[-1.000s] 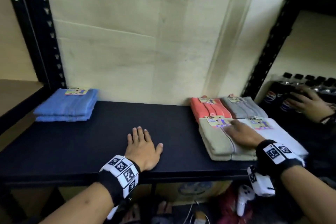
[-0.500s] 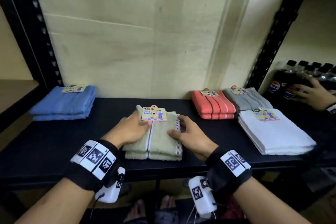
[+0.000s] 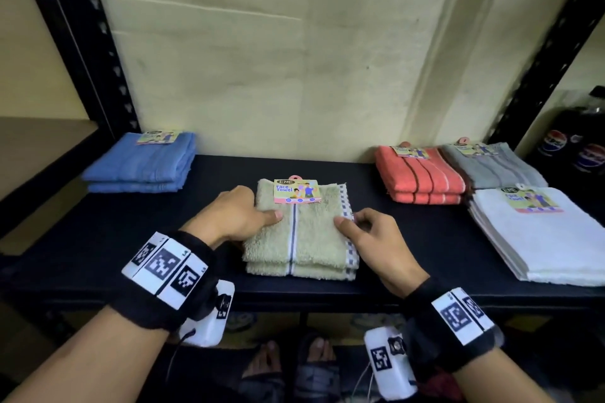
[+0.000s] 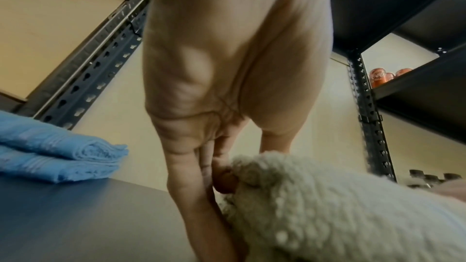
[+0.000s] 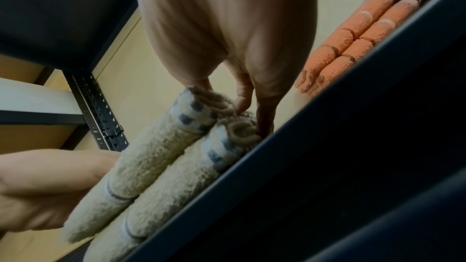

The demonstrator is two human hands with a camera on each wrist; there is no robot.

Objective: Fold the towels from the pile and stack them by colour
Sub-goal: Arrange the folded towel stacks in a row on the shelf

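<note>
A stack of two folded pale green towels [image 3: 311, 239] with a paper label lies mid-shelf. My left hand [image 3: 244, 216] grips its left edge, thumb on top and fingers down the side. My right hand [image 3: 360, 229] grips its checked right edge, also with the thumb on top. In the left wrist view my left hand's fingers [image 4: 201, 166] run down against the green towels [image 4: 340, 206]. In the right wrist view my right hand's fingertips [image 5: 242, 103] press into the hem of the green towels [image 5: 163, 156].
On the black shelf [image 3: 98, 239], a blue stack [image 3: 140, 163] sits at the back left. Coral [image 3: 422, 177], grey [image 3: 494, 167] and white [image 3: 537, 232] stacks sit at the right. Cola bottles [image 3: 576, 147] stand beyond the right upright. Bare shelf lies between the stacks.
One second ago the green stack lay at the right beside the white one, and my left hand was flat on the shelf. The stack now lies at the centre, held by both hands.
</note>
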